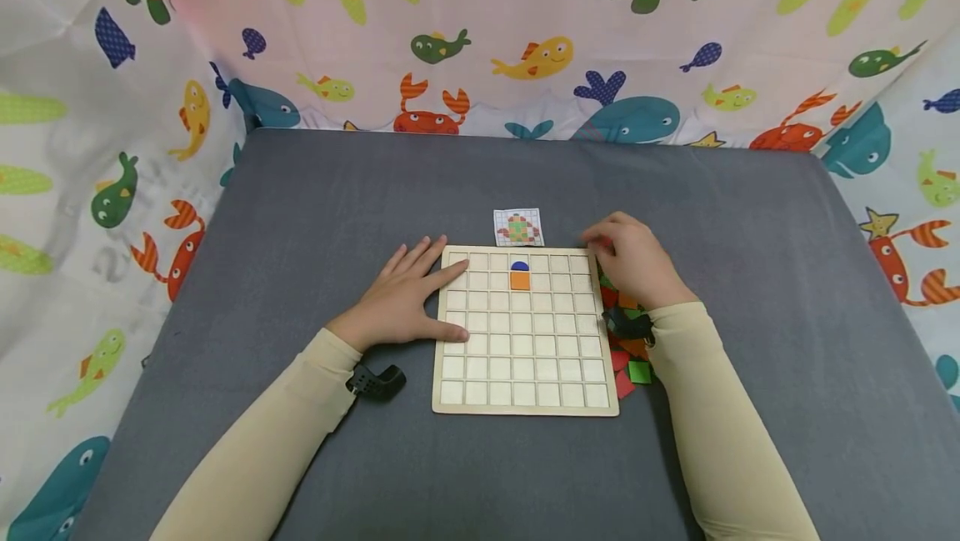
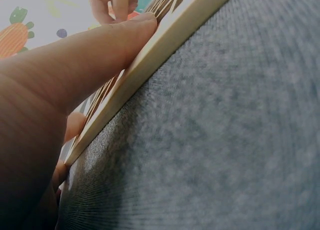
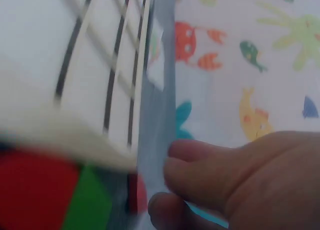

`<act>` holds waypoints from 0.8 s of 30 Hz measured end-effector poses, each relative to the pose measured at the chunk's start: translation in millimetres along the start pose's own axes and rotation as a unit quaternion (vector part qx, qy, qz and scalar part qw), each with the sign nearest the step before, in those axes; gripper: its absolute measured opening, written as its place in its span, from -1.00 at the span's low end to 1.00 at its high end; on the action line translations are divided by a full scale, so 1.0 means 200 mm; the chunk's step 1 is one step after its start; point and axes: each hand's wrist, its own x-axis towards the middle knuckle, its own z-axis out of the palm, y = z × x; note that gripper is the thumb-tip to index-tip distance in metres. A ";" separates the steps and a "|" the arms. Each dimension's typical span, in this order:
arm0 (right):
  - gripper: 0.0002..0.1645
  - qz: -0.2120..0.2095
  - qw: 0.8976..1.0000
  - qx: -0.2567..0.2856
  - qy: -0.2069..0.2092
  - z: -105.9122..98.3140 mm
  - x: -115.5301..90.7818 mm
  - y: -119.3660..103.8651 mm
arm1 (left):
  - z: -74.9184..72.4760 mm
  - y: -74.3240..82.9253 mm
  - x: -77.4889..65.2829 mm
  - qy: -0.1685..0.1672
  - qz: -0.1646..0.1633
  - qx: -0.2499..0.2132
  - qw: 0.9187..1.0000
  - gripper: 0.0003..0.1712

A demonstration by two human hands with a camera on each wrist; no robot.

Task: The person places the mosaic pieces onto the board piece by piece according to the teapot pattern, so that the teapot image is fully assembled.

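Observation:
A wooden grid board (image 1: 489, 347) lies on the table. My left hand (image 1: 401, 298) rests spread on its left edge, thumb and forefinger over the outer squares; the left wrist view shows the thumb (image 2: 115, 50) on the rim. One column of the board holds a blue half-round tile (image 1: 520, 266) above an orange square tile (image 1: 520, 281). At the upper right corner my right hand (image 1: 633, 257) has bent fingers. In the right wrist view, no piece shows between its thumb and fingers (image 3: 200, 180). Loose coloured tiles (image 1: 640, 372) lie along the board's right side, partly under the right wrist.
Just beyond the board's far edge lies a small card (image 1: 518, 227) with a coloured pattern on a grid. Grey cloth (image 1: 360, 191) covers the table. A curtain (image 1: 480, 24) printed with sea animals hangs behind and at both sides.

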 end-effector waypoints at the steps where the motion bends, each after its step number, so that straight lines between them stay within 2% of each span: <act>1: -0.70 0.000 1.000 -0.006 0.003 -0.01 0.00 0.02 | 0.00 0.00 0.00 -0.001 -0.001 0.000 1.000 0.30; 5: -0.62 0.009 0.999 -0.033 -0.007 -0.02 -0.01 0.07 | 0.00 0.00 0.00 -0.005 -0.001 0.002 1.000 0.30; 11: -0.63 0.027 0.998 -0.052 -0.034 -0.02 0.00 0.08 | 0.00 0.01 0.00 -0.005 -0.002 0.000 1.000 0.30; 24: -0.74 0.081 0.995 -0.046 -0.042 -0.06 -0.02 0.05 | 0.00 0.01 0.00 0.004 0.004 -0.001 1.000 0.31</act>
